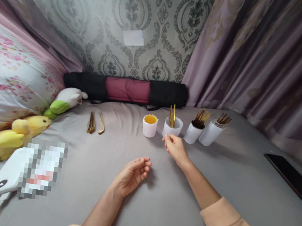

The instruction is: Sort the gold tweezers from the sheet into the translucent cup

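Observation:
My right hand (176, 149) is at the front of a white cup (176, 134) holding gold tweezers (172, 116). Its thumb and fingertips are pressed together at the cup's lower left side; whatever they hold, if anything, is hidden. Nearer to me, my left hand (134, 174) hovers palm inward, its fingers loosely curved and holding nothing. A smaller white cup with a yellow inside (149, 128) stands left of the tweezers cup. Farther left, gold bent-tip tweezers (91, 123) lie on the grey sheet, with another gold pair (101, 124) beside them.
Two white containers with gold and brown tools, one upright (192, 134) and one leaning (211, 134), stand at the right. A black phone (292, 178) lies far right. A rolled black-and-maroon bag (127, 89) lines the wall. Plush toys (5, 141) and a white power bank (10, 173) are left.

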The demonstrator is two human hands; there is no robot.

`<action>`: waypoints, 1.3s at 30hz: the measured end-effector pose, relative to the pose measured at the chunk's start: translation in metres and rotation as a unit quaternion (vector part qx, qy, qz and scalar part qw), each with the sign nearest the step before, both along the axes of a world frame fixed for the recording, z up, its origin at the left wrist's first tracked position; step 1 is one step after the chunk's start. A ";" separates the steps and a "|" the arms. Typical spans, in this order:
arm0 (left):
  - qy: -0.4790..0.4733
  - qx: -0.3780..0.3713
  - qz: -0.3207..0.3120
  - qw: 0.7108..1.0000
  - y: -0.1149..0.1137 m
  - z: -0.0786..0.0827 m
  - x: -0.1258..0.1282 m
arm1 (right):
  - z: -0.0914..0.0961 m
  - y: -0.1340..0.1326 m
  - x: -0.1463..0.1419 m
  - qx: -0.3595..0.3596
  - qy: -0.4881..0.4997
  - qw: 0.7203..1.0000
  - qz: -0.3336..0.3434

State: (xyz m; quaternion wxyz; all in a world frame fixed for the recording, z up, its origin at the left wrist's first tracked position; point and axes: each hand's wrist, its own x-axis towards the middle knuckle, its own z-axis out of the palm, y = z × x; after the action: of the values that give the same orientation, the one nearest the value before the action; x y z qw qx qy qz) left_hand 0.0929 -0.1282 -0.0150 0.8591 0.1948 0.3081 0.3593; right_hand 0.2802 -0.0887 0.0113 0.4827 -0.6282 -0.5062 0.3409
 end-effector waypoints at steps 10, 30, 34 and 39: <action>0.001 -0.001 0.005 1.000 0.000 0.000 0.001 | -0.031 -0.006 -0.029 -0.001 -0.080 0.997 0.017; 0.072 -0.020 0.037 0.997 0.013 0.008 0.005 | -0.040 -0.011 -0.028 0.017 -0.114 0.993 0.024; 0.147 0.015 0.064 0.987 0.024 0.012 0.001 | -0.040 -0.012 -0.028 0.012 -0.116 0.993 0.025; 0.206 0.053 0.092 0.973 0.042 0.013 -0.010 | -0.041 -0.012 -0.028 0.014 -0.124 0.992 0.023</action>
State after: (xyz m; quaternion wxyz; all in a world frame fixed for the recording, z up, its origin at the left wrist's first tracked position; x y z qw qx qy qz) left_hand 0.0834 -0.0866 -0.0020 0.7285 0.2811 0.4758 0.4049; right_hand 0.2523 -0.1002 -0.0295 0.4173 -0.6468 -0.5811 0.2643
